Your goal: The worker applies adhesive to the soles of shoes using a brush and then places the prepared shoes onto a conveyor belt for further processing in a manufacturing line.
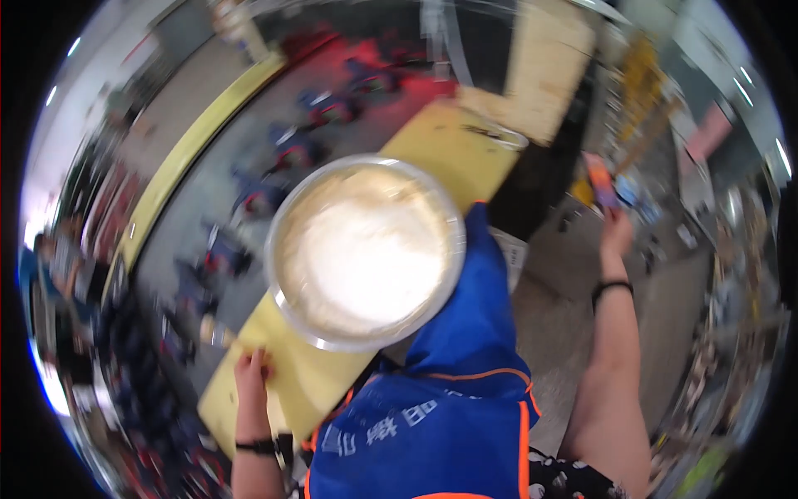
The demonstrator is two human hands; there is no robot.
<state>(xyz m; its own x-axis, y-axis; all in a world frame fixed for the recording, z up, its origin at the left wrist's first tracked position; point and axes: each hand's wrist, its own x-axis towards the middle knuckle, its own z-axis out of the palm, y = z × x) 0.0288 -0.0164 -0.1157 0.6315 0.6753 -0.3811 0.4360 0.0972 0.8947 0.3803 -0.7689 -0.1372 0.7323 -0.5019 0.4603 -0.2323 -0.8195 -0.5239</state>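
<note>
My left hand (253, 372) is above the yellow bench edge (312, 366), its fingers curled closed. Just beyond its fingertips is a small pale, brush-like object (216, 333); blur hides whether they touch. Stretched out to the right, my right hand (616, 233) is closed on the lower end of a long orange and purple thing (602, 181), too smeared to name. Between my arms stands a large round metal bowl (456, 249). A whitish to cream mass (366, 249), glaring in the middle, fills much of it.
Beyond the bowl, a grey conveyor-like surface (199, 183) carries a row of dark blue and red shoe-like items (291, 145). A light wooden panel (553, 66) stands at the back. Mixed small things (644, 204) lie near my right hand. Blurred people (62, 258) are far left.
</note>
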